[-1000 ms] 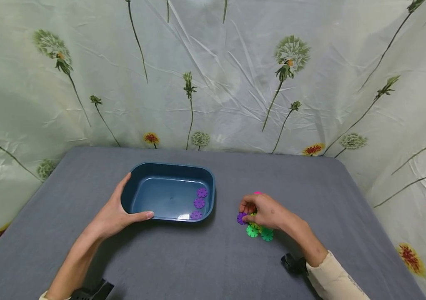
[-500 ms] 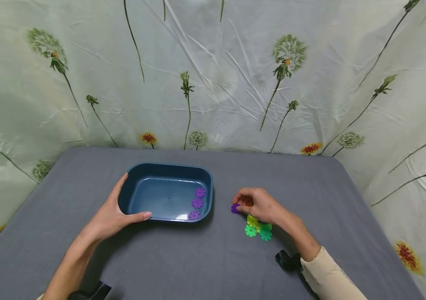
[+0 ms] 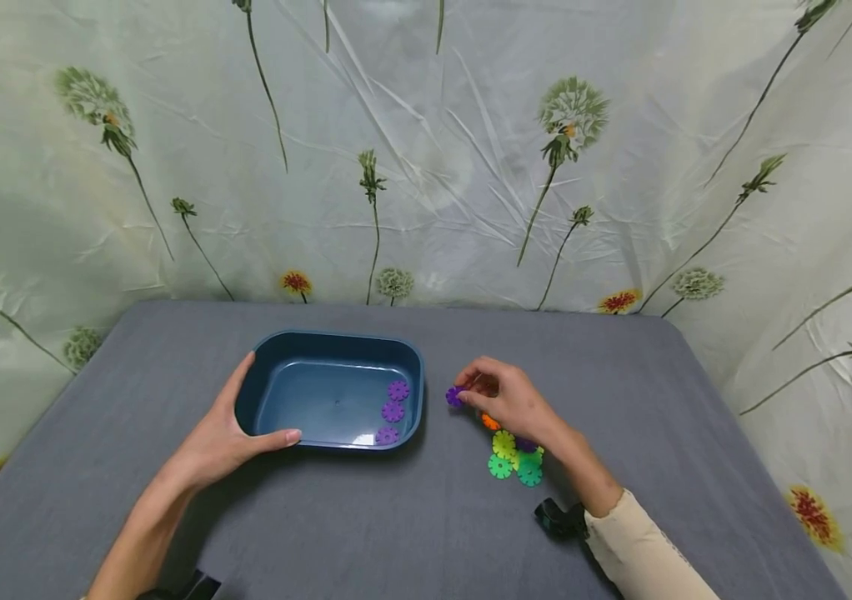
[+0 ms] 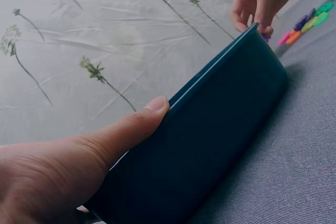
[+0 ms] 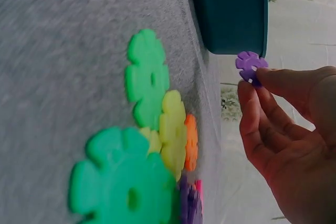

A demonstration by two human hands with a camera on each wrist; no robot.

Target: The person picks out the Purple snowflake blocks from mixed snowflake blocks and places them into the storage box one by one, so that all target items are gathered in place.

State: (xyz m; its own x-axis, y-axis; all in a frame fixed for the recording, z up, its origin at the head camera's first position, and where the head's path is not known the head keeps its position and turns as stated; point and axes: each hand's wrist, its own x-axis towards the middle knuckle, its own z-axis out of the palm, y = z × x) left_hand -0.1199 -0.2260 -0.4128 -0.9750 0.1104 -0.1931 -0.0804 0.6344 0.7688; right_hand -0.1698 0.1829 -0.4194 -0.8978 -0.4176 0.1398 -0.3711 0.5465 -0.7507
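Observation:
My left hand [image 3: 219, 437] holds the left end of a blue plastic tub [image 3: 321, 404], its thumb on the near rim. Three purple notched discs [image 3: 393, 412] lie inside, along the right side. Between right thumb and fingertips I pinch another purple notched disc [image 5: 248, 62]; this right hand [image 3: 512, 402] is above the cloth, just right of the tub. Below it lies a small pile of flower-shaped discs: green [image 3: 500, 466], yellow [image 3: 503, 443], orange [image 3: 490, 422] and dark purple [image 3: 526, 445]. A pink disc [image 4: 284, 38] shows in the left wrist view. My right hand partly hides the pile.
Grey cloth [image 3: 366, 525] covers the table. A flower-printed curtain [image 3: 441, 167] hangs behind its far edge. Black wrist cameras, such as the right one [image 3: 561, 518], sit close above the cloth.
My right hand has lifted a purple disc off the pile and carried it left and away from me, towards the tub. The orange disc has come into sight. My left hand keeps its hold.

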